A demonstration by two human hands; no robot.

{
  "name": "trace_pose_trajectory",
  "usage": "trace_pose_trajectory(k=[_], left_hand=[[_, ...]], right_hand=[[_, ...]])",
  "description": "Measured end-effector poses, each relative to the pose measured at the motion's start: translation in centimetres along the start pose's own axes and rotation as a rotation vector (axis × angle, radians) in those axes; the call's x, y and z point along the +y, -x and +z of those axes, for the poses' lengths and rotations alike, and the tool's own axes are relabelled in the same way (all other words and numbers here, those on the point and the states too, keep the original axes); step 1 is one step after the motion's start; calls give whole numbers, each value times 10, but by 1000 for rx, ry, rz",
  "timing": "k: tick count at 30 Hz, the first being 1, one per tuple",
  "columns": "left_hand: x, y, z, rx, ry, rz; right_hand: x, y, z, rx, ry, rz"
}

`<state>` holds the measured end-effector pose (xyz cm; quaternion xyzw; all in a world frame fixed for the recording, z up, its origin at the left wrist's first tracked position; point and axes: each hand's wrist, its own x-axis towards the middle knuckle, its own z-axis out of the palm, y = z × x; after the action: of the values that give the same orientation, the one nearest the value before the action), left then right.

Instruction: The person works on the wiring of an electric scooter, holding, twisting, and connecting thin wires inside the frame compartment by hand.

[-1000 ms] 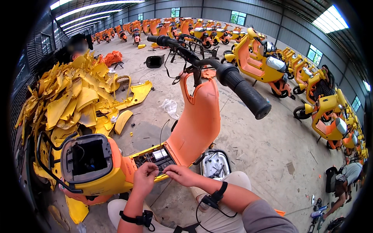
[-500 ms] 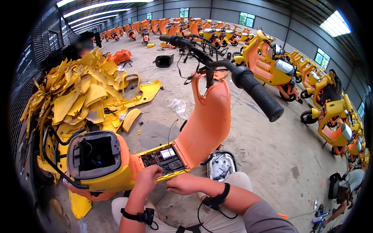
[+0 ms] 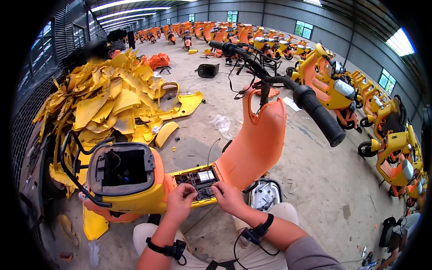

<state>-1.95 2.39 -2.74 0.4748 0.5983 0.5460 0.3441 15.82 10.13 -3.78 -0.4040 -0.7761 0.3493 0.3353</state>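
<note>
A partly stripped electric scooter, with an orange front shield [image 3: 254,148] and a yellow-orange rear body [image 3: 135,198], stands across in front of me. Its floorboard bay [image 3: 174,176] is uncovered, showing dark wiring and a silver box [image 3: 206,176]. Over the bay's near edge, my left hand [image 3: 180,200] is closed in a pinch. My right hand [image 3: 228,198] faces it from the right, fingertips also pinched, a short gap apart. Whatever sits between the fingers of either hand is too small to make out. The square seat opening [image 3: 121,173] gapes at the left.
A heap of yellow panels [image 3: 112,101] rises on the left. The scooter's handlebar [image 3: 288,81] reaches toward me at the right. Beyond the shield lies a white-and-black tray-like part [image 3: 264,195]. Rows of scooters [image 3: 333,92] fill the back and right; another person's arm [image 3: 393,256] shows lower right.
Both hands have risen from below the floorboard's near edge to over the bay, the right one turning its fingers upward. The whole view has shifted, moving the scene rightward.
</note>
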Motion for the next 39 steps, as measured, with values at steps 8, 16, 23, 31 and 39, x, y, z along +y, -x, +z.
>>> trace_pose_trajectory(k=[8, 16, 23, 31, 39], left_hand=[[1, 2, 1, -10, -379, 308], [-18, 1, -2, -169, -282, 156], [-17, -2, 13, -198, 210, 92], [-16, -7, 13, -161, 255, -140], [-14, -5, 15, -84, 394, -232]], right_hand=[[11, 6, -8, -493, 481, -219], [-7, -5, -49, -543, -41, -178], [11, -10, -47, -326, -290, 10], [17, -7, -40, -346, -319, 75], [25, -13, -38, -246, -334, 179]])
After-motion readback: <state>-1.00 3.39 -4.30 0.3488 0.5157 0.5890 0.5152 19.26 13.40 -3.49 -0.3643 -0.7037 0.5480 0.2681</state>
